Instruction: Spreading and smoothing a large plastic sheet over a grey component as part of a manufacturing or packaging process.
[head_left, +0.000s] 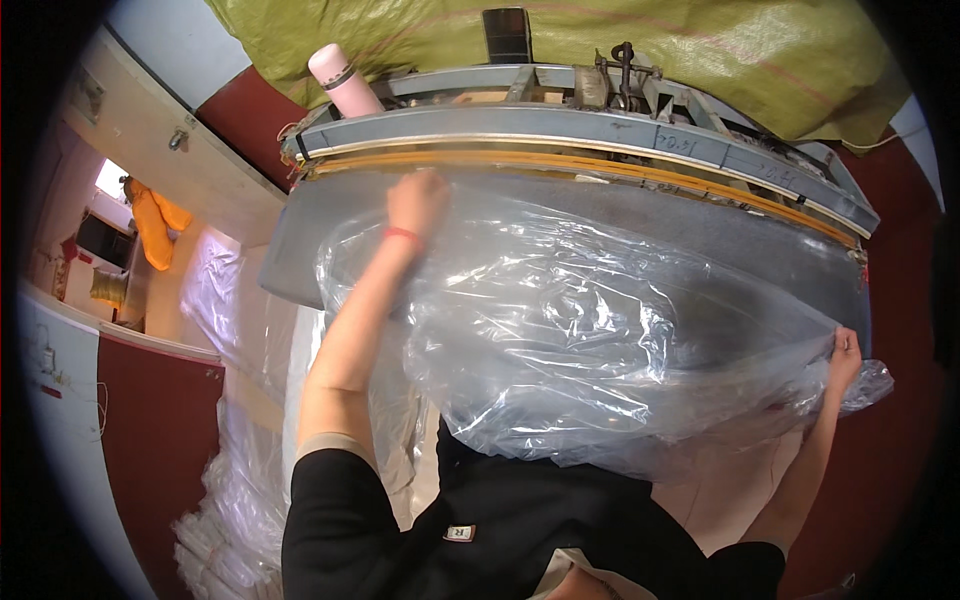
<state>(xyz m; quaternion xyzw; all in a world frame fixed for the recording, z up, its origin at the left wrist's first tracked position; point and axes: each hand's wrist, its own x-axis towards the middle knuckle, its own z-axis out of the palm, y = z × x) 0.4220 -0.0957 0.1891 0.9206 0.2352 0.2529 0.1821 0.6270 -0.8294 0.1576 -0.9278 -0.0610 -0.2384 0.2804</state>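
Observation:
A large clear plastic film (pixel 590 310), wrinkled and shiny, spreads over a grey padded surface (pixel 320 215) and hangs down in front of my body. At the film's far left edge my left hand (pixel 418 205), slightly blurred, is closed on it near the back of the grey surface. Out at the far right, my right hand (pixel 846 350) pinches the film's edge between its fingers, and the film is drawn taut between the two hands. Bunched film (pixel 868 388) hangs beside and below the right hand.
A grey metal frame (pixel 480 128) with yellow strips runs behind the surface. On it stand a pink bottle (pixel 345 80) and a metal clamp (pixel 626 80). Green-yellow sheeting (pixel 720 50) lies beyond. More plastic film (pixel 235 500) is heaped at the lower left, by an open doorway (pixel 150 240).

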